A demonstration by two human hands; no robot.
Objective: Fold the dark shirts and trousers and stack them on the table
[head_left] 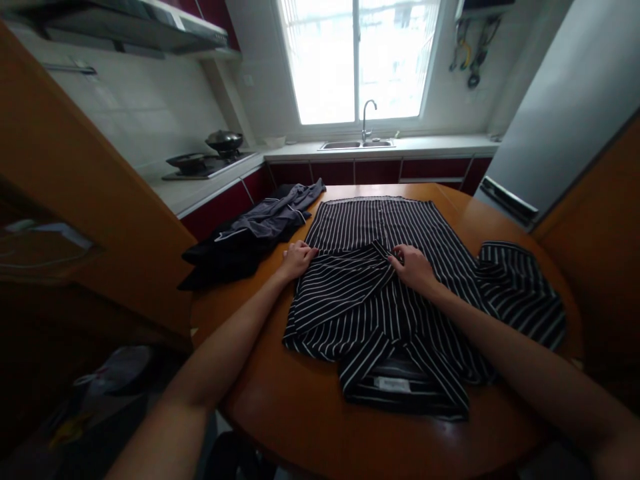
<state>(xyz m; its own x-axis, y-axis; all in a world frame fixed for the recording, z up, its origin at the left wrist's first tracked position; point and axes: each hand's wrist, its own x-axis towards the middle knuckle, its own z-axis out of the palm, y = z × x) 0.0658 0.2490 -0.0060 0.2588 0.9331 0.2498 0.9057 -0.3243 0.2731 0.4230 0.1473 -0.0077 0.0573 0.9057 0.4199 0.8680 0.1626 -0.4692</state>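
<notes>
A black shirt with white stripes (pixel 350 223) lies spread on the wooden table, its collar (pixel 365 363) and white label (pixel 393 384) toward me. One sleeve (pixel 345 287) is folded across the shirt's front. My left hand (pixel 299 259) has its fingers closed on the fabric at the shirt's left side, by the folded sleeve. Over the middle, my right hand (pixel 414 268) pinches the cuff end of that sleeve. The other sleeve (pixel 520 287) stretches out to the right, bunched on the table.
Dark grey and black clothes (pixel 260 227) are piled on the left edge of the round table (pixel 300 407). Behind are a counter with a sink (pixel 345 145), a stove with a wok (pixel 224 140) and a pan (pixel 187 162). A fridge (pixel 560 113) stands at the right.
</notes>
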